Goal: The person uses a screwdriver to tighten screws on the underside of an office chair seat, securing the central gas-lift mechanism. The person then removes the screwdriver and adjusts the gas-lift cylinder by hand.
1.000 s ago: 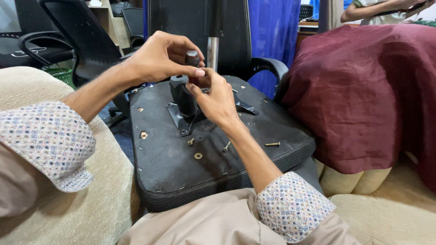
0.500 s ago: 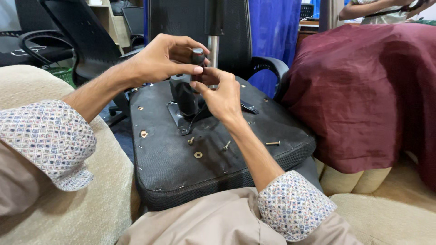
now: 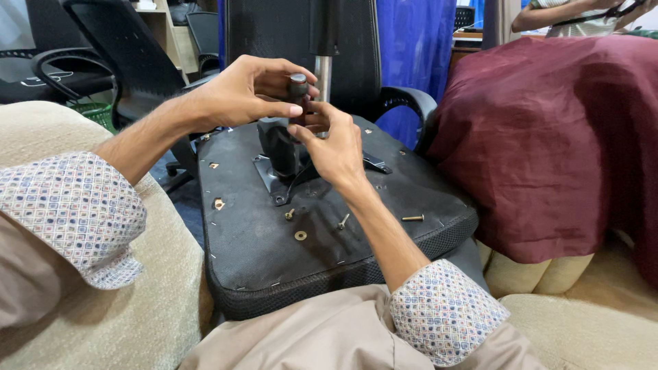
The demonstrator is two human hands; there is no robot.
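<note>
An upturned black office chair seat rests on my lap, underside facing me. A black metal mechanism plate is fixed near its middle. My left hand pinches a small dark cylindrical knob above the mechanism. My right hand comes from below, its fingertips touching the lower part of the same knob. Loose brass screws and a washer lie on the seat underside near my right wrist.
A maroon cloth covers something at the right. Behind the seat are the chair's backrest, a chrome gas-lift column and a blue curtain. Other black chairs stand at left. Another person's arm shows top right. Beige cushions surround me.
Both hands have lifted slightly with the knob, which now sits higher above the mechanism. My fingers have shifted around it.
</note>
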